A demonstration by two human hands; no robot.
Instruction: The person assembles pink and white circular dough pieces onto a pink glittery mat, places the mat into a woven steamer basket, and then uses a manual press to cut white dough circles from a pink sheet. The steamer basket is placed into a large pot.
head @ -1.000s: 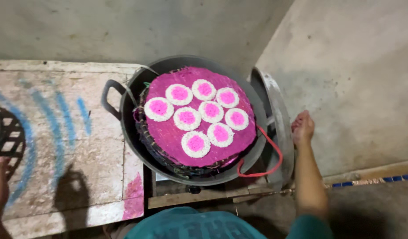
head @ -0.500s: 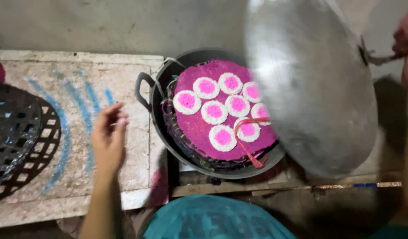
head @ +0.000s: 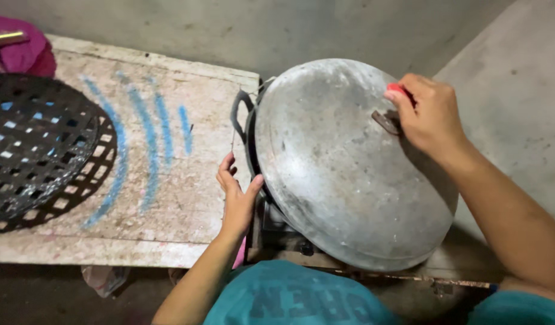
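I'm pinching the lid's handle [head: 390,118] with my right hand [head: 431,117] at about 2 o'clock on the big metal lid [head: 343,168], while my left hand [head: 236,192], open, is steadying its rim at 9 o'clock. The lid's tilting over the dark pan [head: 244,123], covering most of it but not seated flat yet, so lowering's left.

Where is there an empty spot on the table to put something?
The table is bare between the black lattice tray and the left hand, over the blue stripes. By the lid it is crowded.
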